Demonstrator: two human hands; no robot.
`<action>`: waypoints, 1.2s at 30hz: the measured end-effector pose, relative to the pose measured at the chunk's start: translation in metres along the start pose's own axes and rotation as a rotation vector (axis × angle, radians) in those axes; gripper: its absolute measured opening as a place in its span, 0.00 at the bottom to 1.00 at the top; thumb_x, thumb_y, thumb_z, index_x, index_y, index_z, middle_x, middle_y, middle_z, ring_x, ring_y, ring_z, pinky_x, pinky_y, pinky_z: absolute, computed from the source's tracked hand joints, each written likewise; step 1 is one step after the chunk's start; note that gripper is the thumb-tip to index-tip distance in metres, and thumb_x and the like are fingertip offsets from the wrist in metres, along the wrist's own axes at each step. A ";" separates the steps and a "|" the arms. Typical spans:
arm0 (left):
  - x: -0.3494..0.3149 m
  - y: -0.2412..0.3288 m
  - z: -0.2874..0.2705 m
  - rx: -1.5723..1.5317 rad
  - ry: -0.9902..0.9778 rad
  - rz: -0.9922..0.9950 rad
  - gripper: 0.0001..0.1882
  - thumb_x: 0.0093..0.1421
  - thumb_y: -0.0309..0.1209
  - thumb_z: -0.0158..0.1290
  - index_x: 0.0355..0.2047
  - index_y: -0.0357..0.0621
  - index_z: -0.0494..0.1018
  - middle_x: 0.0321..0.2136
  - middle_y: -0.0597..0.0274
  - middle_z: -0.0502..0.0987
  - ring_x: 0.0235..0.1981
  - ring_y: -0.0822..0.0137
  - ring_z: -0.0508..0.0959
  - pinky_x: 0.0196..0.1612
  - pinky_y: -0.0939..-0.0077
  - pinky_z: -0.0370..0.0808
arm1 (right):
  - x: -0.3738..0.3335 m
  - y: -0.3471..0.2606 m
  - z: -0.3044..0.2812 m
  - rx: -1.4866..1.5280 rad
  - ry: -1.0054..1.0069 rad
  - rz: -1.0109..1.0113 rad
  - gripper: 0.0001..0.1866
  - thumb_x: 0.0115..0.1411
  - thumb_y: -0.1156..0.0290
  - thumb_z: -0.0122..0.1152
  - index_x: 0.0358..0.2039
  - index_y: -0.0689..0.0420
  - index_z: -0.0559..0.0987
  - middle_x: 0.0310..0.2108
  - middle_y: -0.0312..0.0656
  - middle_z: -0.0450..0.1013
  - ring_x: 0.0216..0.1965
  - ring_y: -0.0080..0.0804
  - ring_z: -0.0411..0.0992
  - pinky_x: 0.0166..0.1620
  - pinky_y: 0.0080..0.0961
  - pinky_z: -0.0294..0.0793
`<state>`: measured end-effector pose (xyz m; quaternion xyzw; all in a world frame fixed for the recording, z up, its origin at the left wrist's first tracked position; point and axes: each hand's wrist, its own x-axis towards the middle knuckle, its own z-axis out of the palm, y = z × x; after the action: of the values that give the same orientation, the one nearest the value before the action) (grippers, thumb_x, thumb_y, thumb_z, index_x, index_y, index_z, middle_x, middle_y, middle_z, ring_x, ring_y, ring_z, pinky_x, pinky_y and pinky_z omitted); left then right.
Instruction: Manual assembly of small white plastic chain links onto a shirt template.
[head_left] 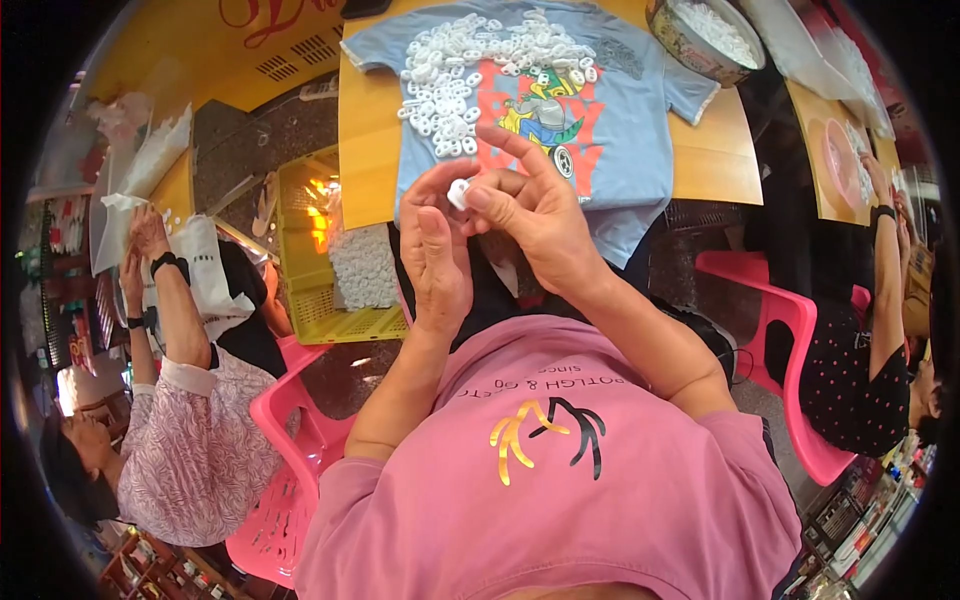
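Observation:
In front of my chest, over the near edge of a light blue T-shirt, both my hands are raised close together. My right hand pinches a small white plastic piece between thumb and fingers; part of it is covered. My left hand curves around beside it, thumb apart and fingers loosely bent, partly behind the right hand. Many similar white oval pieces with holes lie spread on the T-shirt, which has a printed cartoon and covers the wooden table.
A round tin of white pieces stands at the far right. Below the table's left side is a yellow crate beside a heap of white pieces. Co-workers sit on both sides, near pink chairs.

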<state>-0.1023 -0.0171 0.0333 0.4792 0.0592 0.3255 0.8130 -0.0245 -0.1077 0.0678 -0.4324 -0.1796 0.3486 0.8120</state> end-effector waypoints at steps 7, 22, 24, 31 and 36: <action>0.004 0.012 0.003 0.316 0.057 0.074 0.09 0.67 0.27 0.49 0.46 0.37 0.69 0.44 0.62 0.70 0.44 0.75 0.71 0.47 0.81 0.69 | -0.001 -0.005 -0.010 -0.164 0.017 0.046 0.16 0.64 0.73 0.59 0.52 0.63 0.74 0.42 0.40 0.76 0.41 0.23 0.74 0.43 0.21 0.78; 0.021 0.017 0.006 0.583 -0.029 -0.014 0.06 0.64 0.27 0.54 0.33 0.36 0.73 0.30 0.67 0.74 0.32 0.79 0.72 0.33 0.85 0.69 | -0.003 -0.017 -0.022 -0.123 0.039 0.009 0.15 0.63 0.74 0.59 0.50 0.64 0.76 0.43 0.41 0.76 0.42 0.23 0.74 0.41 0.22 0.79; 0.021 0.016 0.008 0.506 -0.035 -0.060 0.06 0.64 0.27 0.55 0.33 0.36 0.73 0.30 0.68 0.74 0.31 0.80 0.71 0.33 0.85 0.69 | -0.002 -0.018 -0.022 -0.107 0.042 0.011 0.15 0.63 0.74 0.59 0.50 0.64 0.76 0.43 0.40 0.76 0.42 0.23 0.74 0.42 0.22 0.79; 0.016 0.016 0.023 0.433 0.038 -0.101 0.05 0.65 0.27 0.54 0.35 0.37 0.72 0.30 0.70 0.74 0.30 0.84 0.70 0.33 0.88 0.69 | -0.003 -0.018 -0.024 -0.115 0.068 0.002 0.14 0.63 0.74 0.59 0.49 0.62 0.76 0.42 0.39 0.76 0.41 0.22 0.74 0.41 0.22 0.78; 0.010 0.016 0.006 0.424 0.069 -0.094 0.04 0.65 0.26 0.52 0.35 0.38 0.72 0.28 0.71 0.72 0.30 0.83 0.69 0.35 0.87 0.68 | -0.003 -0.008 -0.023 -0.270 0.011 0.044 0.13 0.63 0.73 0.59 0.48 0.60 0.78 0.40 0.36 0.76 0.40 0.18 0.73 0.40 0.18 0.76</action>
<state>-0.0991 -0.0103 0.0515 0.6249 0.1763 0.2838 0.7056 -0.0089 -0.1263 0.0617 -0.5434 -0.2107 0.3364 0.7397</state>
